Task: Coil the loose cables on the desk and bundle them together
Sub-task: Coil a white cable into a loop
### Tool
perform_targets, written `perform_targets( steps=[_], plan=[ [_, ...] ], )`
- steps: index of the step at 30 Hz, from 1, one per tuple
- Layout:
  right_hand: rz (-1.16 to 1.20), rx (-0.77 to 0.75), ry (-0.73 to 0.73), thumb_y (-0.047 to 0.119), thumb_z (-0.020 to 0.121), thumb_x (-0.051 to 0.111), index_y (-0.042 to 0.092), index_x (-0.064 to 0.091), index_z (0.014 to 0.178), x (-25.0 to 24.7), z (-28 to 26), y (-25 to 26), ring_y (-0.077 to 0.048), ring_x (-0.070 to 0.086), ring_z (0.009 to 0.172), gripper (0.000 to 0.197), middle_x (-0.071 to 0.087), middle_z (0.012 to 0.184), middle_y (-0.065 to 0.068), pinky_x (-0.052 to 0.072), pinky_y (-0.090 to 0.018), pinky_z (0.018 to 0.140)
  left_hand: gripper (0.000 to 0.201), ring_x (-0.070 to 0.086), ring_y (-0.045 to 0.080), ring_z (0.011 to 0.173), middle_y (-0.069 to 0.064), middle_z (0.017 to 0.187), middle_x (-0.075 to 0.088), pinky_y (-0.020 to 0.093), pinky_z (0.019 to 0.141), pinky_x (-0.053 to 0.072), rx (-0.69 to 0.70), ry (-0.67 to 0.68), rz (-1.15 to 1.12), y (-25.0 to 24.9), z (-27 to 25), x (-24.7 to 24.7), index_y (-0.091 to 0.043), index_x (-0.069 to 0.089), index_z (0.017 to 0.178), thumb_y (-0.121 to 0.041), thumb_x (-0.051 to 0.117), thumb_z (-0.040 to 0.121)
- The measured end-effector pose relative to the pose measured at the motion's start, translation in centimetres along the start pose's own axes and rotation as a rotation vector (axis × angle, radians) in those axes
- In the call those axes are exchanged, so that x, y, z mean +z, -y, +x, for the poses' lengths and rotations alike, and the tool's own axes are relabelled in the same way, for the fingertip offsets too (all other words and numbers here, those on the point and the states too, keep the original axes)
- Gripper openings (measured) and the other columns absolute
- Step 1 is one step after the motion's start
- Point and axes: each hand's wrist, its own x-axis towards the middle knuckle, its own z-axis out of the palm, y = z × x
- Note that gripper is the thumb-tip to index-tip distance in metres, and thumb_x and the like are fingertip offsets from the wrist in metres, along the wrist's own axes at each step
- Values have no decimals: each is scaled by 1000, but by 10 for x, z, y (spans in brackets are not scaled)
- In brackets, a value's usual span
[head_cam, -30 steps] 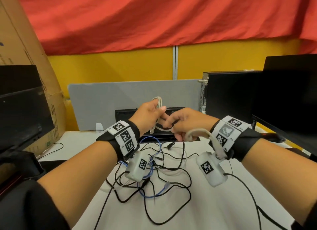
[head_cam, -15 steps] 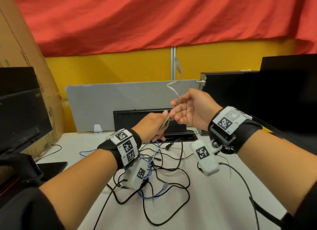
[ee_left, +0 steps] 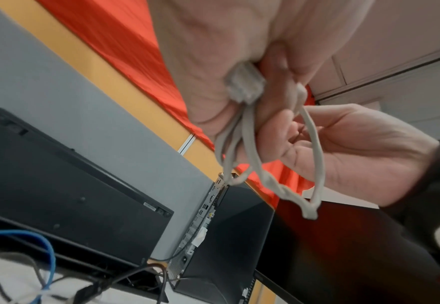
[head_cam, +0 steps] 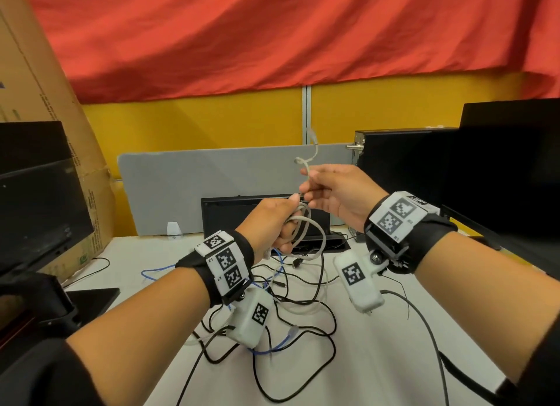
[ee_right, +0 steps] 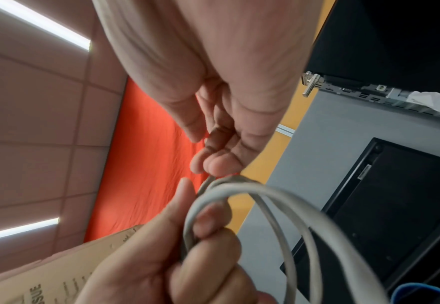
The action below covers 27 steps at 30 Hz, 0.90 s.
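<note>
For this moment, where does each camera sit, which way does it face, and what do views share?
Head: worn on the head, looking down at the desk; both forearms show.
Left wrist: under the left hand, looking along it at the grey cable.
Right wrist: under the right hand, facing the left hand's fingers.
Shared: all three show the grey cable coil and both hands.

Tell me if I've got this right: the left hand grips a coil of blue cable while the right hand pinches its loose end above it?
Not quite: the coil is grey, not blue, as the head view shows. The left hand does grip it and the right hand pinches its loose end above. The blue cable lies on the desk among the black cables.
</note>
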Motion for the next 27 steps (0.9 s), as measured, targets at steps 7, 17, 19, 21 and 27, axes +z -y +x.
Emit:
perform_targets(
  steps=[7,17,19,21,27],
  plan=[
    [-507,-223,17,5,83,73,16,55,130,4,-9,-20,-23,63,107,52,62,119,-7,54,-30,91,41,21,11,38,-3,46,30,25,43,33,-19,-96,-224,4,2,-6,-13,53,75,-39,38,103],
    [-565,-275,1,9,90,65,19,46,129,10,-4,-43,-18,67,96,45,68,103,-6,54,-37,91,45,19,12,37,-3,44,26,24,43,31,7,-123,-313,2,3,-3,-11,51,70,-38,37,103],
    [-511,-266,-31,4,91,60,22,43,127,12,-2,-46,-23,66,86,44,65,93,-10,56,-41,85,45,20,11,36,-3,44,26,25,45,31,17,-119,-295,2,3,-2,-10,49,70,-38,37,103],
    [-489,-272,-69,3,90,56,26,43,126,14,0,-48,-20,61,73,44,59,82,-7,56,-41,75,44,21,11,36,-3,45,27,27,47,32,26,-124,-278,1,4,0,-9,49,71,-39,39,103],
    [-754,-406,-179,10,88,55,23,56,119,14,2,-51,-5,60,62,34,62,75,6,49,-16,53,42,26,11,38,-2,49,31,30,53,40,-32,-104,-299,-3,5,1,-6,50,79,-38,39,103]
  ],
)
